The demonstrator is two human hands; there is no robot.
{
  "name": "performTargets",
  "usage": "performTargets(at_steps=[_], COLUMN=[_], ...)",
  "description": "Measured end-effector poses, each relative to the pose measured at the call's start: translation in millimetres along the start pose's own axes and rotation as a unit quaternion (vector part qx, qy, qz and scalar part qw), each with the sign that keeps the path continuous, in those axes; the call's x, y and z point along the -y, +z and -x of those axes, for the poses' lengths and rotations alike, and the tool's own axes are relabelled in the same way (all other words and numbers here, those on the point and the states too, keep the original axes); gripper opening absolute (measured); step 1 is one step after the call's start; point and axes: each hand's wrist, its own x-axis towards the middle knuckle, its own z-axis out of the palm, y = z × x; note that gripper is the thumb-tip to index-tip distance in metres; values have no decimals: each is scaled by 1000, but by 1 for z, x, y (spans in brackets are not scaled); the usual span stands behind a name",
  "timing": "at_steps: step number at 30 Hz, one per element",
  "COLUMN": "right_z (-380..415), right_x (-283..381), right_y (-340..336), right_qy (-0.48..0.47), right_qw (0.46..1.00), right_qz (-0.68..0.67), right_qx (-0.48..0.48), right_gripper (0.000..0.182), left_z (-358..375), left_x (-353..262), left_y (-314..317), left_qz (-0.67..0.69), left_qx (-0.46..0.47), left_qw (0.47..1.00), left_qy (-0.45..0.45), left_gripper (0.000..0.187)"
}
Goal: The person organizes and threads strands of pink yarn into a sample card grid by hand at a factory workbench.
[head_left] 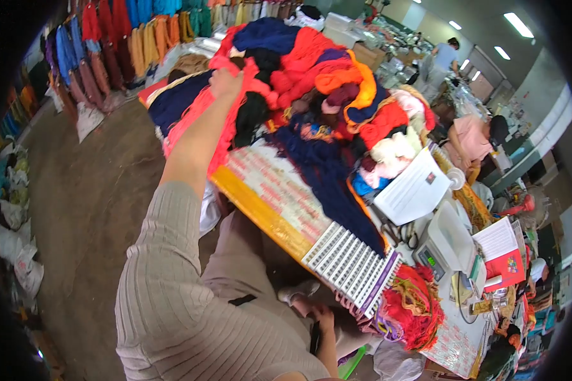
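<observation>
The left hand (225,82) is stretched far out over the surface (260,216), its fingers curled closed on the coral-pink yarn (189,120), though the fingertips are hidden among the strands. The right hand (323,317) is held low by the lap, its fingers bent, beside a narrow dark item (315,338); whether that item is gripped, and how far the hand is open, cannot be told. The coral-pink yarn is draped over the near left edge of the surface, on both sides of the reaching forearm, with dark navy yarn lying to its left and black yarn (252,117) to its right. Beyond and to the right, a large heap is formed by red, orange, maroon and cream yarn, and a long navy hank (321,178) is spread from it toward the near edge. A white card with rows of dark marks (346,263) is laid across that edge, with a multicoloured bundle of threads (413,301) just beside it. Farther right, a printed sheet (413,190), a scale (429,259) with a green-lit display, a clear plastic tub (450,232) and a red booklet (507,270) are seen. In the background, a person in a pink top (470,140) is seen bent forward, and coloured skeins (152,41) are hung in rows at upper left.
</observation>
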Motion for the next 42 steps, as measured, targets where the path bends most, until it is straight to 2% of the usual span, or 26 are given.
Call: performTargets(at_steps=[2, 4, 6, 8, 9, 10, 12, 15, 17, 19, 20, 22, 23, 25, 26, 27, 28, 29, 30, 32, 33, 35, 37, 39, 40, 42], right_z=[4, 2, 4, 8, 12, 18, 27, 38, 38, 26, 15, 5, 3, -13, -8, -4, -8, 1, 5, -15, -41, -123, -106, -110, -94, -57], right_x=[5, 7, 8, 25, 41, 62, 106, 180, 245, 290, 302, 345, 367, 353, 352, 351, 353, 374, 389, 405, 404, 379, 385, 345, 337, 328], right_y=[-6, -10, -8, -13, -18, -23, -32, -49, -74, -89, -87, -86, -86, -59, -58, -56, -56, -71, -80, -89, -91, -82, -107, -76, -71, -73], right_qy=[15, 43, 51, 35, 17, 18, -7, -90, -174, -232, -256, -241, -230, 27, -9, -44, 14, -44, -40, 7, 51, -80, 63, -115, -145, -163], right_qw=[1000, 999, 999, 999, 1000, 1000, 985, 968, 928, 884, 870, 766, 707, 592, 614, 635, 516, 655, 645, 607, 576, 638, 825, 861, 876, 907], right_qz=[2, -15, -9, 4, 18, 15, -161, -196, -272, -357, -380, -571, -640, -741, -725, -709, -768, -685, -709, -760, -786, -737, -558, -490, -458, -389], right_qx=[-14, -10, -18, -17, -13, -8, 56, 131, 188, 193, 182, 171, 193, 316, 311, 302, 378, 315, 282, 234, 220, 207, 62, -67, -54, -17], right_gripper=[36, 35, 35, 34, 33, 33, 31, 33, 36, 48, 64, 79, 73, 54, 42, 33, 30, 29, 29, 30, 32, 48, 59, 75, 74, 70], left_z=[0, -11, -24, -37, -66, -89, -48, 24, 88, 150, 166, 197, 209, 208, 192, 170, 145, 122, 89, 41, 22, 17, 23, 15, 16, -39], left_x=[-14, -5, 10, 38, 70, 93, 58, 35, 27, 38, 47, 9, -12, -9, -5, -7, -17, -20, -10, 5, 13, 12, 2, 1, -3, 31], left_y=[-9, 8, 10, 38, 81, 105, 23, -86, -140, -179, -194, -247, -259, -246, -209, -193, -167, -133, -74, 1, 41, 59, 34, 34, 18, 91], left_qz=[-23, -32, 26, 244, 366, 533, 736, 586, 507, 517, 471, 465, 458, 504, 561, 530, 577, 543, 453, 212, 141, 72, -43, -89, -86, -94], left_qx=[76, 161, 160, 10, -84, -111, -98, -68, -59, 81, 150, 356, 466, 558, 489, 466, 429, 321, 200, 123, 133, 147, 270, 276, 267, 282], left_qw=[991, 979, 978, 960, 917, 829, 669, 800, 836, 804, 751, 558, 458, 446, 505, 641, 655, 741, 817, 927, 946, 956, 953, 949, 951, 944], left_qy=[-108, -124, -131, -134, -134, -131, -47, 105, 199, 281, 438, 588, 603, 485, 438, 303, 233, 230, 296, 285, 261, 244, 132, 125, 126, 146], left_gripper=[53, 49, 46, 40, 38, 30, 25, 23, 24, 23, 19, 16, 19, 23, 26, 27, 26, 24, 25, 32, 37, 42, 47, 47, 44, 40])
